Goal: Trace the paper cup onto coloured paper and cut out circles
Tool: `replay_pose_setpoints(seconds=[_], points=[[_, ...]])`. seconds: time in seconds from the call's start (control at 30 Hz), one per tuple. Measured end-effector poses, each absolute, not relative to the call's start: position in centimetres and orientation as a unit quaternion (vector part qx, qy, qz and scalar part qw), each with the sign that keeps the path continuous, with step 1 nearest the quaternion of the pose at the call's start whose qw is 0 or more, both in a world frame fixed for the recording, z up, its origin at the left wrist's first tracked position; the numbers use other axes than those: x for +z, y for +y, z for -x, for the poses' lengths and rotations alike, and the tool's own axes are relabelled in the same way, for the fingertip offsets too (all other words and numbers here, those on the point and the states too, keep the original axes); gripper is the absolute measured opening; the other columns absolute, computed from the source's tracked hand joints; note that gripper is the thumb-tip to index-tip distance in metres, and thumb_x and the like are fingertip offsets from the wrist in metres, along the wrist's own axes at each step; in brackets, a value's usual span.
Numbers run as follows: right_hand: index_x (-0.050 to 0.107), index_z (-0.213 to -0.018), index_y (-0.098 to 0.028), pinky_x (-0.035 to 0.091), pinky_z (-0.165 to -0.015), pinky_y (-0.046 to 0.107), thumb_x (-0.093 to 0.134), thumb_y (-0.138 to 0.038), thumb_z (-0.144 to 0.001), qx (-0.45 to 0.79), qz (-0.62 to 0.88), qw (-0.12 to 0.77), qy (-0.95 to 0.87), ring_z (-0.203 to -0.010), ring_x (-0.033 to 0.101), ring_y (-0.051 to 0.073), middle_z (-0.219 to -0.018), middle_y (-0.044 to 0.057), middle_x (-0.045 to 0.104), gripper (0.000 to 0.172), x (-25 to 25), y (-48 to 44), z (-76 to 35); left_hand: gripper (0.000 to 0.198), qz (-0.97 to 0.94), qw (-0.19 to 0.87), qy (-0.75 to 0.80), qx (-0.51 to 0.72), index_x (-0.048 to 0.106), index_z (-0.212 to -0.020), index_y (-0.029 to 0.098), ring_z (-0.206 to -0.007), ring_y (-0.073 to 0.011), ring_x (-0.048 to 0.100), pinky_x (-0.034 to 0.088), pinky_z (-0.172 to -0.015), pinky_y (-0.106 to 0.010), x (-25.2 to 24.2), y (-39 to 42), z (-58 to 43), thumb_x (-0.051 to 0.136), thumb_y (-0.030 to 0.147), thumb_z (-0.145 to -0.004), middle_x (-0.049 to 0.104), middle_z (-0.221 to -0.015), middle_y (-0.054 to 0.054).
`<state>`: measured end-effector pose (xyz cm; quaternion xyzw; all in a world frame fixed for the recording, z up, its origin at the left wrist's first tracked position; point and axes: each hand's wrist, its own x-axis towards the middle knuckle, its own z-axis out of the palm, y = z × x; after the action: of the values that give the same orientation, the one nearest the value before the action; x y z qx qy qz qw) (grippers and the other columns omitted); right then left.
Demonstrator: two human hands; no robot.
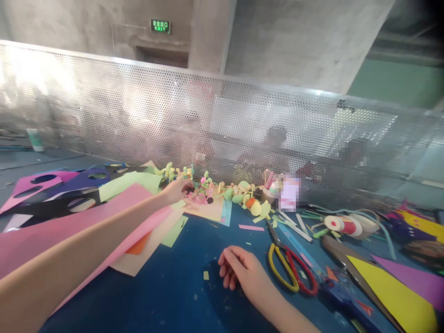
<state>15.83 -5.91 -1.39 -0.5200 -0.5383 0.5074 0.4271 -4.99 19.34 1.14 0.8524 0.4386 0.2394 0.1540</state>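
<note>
My left hand (178, 190) reaches far forward over the pink sheets to the small pink paper flowers (197, 198). Its fingers are pinched together beside a dark round piece; what they hold is too small to make out. Closer to me, my right hand (239, 267) is loosely curled over the blue table (187, 282), with nothing visible in it. Right of that hand lie scissors (282, 266) with one yellow and one red handle. A row of green and yellow paper flowers (243, 194) stands along the mesh screen.
Pink paper (114, 217) and cut-out sheets (45, 185) cover the left side. At right are a blue tool (347, 296), yellow paper (391, 291) and a red-and-white roll (345, 225). A perforated metal screen (138, 106) borders the table's back, with people behind it.
</note>
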Motion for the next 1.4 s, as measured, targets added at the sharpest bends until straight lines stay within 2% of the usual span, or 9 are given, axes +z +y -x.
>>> replay_pose_setpoints(seconds=[0.3, 0.43, 0.77, 1.4], points=[[0.055, -0.073, -0.014, 0.038, -0.040, 0.018, 0.049, -0.064, -0.078, 0.502, 0.521, 0.422, -0.546, -0.043, 0.053, 0.008, -0.057, -0.001, 0.057, 0.050, -1.3, -5.9, -15.9, 0.032, -0.795, 0.290, 0.473, 0.247, 0.053, -0.117, 0.015, -0.097, -0.0209, 0.059, 0.051, -0.081, -0.041, 0.5, 20.0, 6.4, 0.054, 0.030, -0.089, 0.057, -0.115, -0.009], [0.055, -0.073, -0.014, 0.038, -0.040, 0.018, 0.049, -0.065, -0.077, 0.500, 0.523, 0.422, -0.547, -0.043, 0.054, 0.008, -0.058, -0.001, 0.057, 0.051, -1.4, -5.8, -15.9, 0.032, -0.774, 0.314, 0.504, 0.220, 0.053, -0.116, 0.015, -0.097, -0.0212, 0.059, 0.051, -0.081, -0.041, 0.0, 20.5, 6.8, 0.054, 0.030, -0.089, 0.057, -0.116, -0.009], [0.055, -0.072, -0.015, 0.038, -0.041, 0.019, 0.049, -0.065, -0.077, 0.499, 0.527, 0.419, -0.547, -0.043, 0.054, 0.009, -0.058, -0.001, 0.057, 0.051, -1.2, -6.0, -15.8, 0.030, -0.780, 0.218, 0.549, 0.205, 0.056, -0.114, 0.016, -0.099, -0.0229, 0.058, 0.051, -0.081, -0.039, -0.1, 20.1, 6.6, 0.055, 0.031, -0.088, 0.056, -0.118, -0.007], [0.054, -0.072, -0.015, 0.038, -0.040, 0.020, 0.048, -0.065, -0.077, 0.502, 0.525, 0.419, -0.546, -0.044, 0.054, 0.010, -0.058, 0.000, 0.057, 0.050, -1.2, -5.9, -15.9, 0.029, -0.798, 0.132, 0.553, 0.203, 0.057, -0.113, 0.016, -0.097, -0.0222, 0.059, 0.051, -0.081, -0.039, 0.5, 19.2, 7.3, 0.054, 0.032, -0.088, 0.057, -0.116, -0.007]])
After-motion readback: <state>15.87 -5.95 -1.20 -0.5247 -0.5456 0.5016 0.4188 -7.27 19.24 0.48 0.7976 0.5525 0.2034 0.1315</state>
